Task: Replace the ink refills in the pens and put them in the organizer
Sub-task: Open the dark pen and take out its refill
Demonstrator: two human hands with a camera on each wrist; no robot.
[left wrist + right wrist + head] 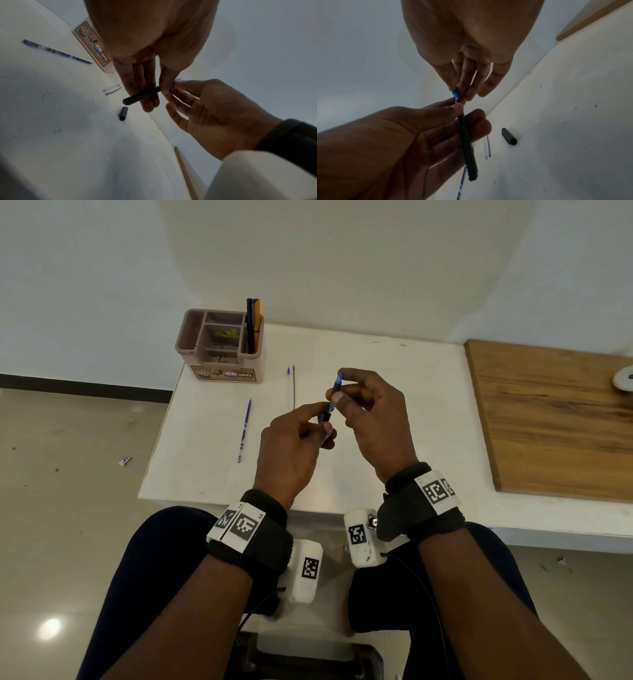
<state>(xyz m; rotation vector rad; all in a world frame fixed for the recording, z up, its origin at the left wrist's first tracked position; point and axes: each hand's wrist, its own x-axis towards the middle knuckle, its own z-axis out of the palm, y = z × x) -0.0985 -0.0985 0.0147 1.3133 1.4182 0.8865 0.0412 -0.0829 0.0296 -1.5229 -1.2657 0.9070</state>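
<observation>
Above the middle of the white table (394, 440) I hold a pen with a black barrel (327, 416) and a blue front piece (335, 392). My left hand (323, 424) grips the black barrel (142, 96) between thumb and fingers. My right hand (337, 386) pinches the blue front piece (455, 93) at the barrel's upper end. The pen's black cap (509, 136) lies on the table under my hands, hidden in the head view. Two thin refills (291, 388) lie side by side ahead. A blue pen (245, 431) lies to the left. The organizer (253, 364) stands at the far left corner.
Dark and yellow pens (253, 323) stand in the organizer's right compartment. A wooden board (555, 419) covers the right part of the surface, with a white round object (623, 378) on its far edge. The table's left edge drops to a tiled floor.
</observation>
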